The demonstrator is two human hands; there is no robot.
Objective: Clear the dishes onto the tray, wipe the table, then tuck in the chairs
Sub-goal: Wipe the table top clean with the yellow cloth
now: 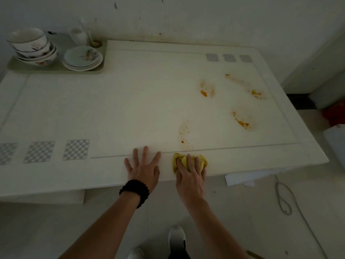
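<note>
Head view: right hand (190, 173) pressed flat on yellow cloth (188, 161) at near table (130, 101) edge.
Cloth bunched under the fingers, poking out beyond them; left hand (142, 168) lay spread, empty, just beside. Orange stains (240, 121) farther right; stacked bowls (31, 46) and plates (83, 57) sat on tray (56, 70), far-left corner.

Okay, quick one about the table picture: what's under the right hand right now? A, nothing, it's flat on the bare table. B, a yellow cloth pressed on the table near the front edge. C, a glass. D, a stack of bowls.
B: the right hand presses a crumpled yellow cloth onto the table near its front edge, while the left hand lies flat and empty beside it.
</note>
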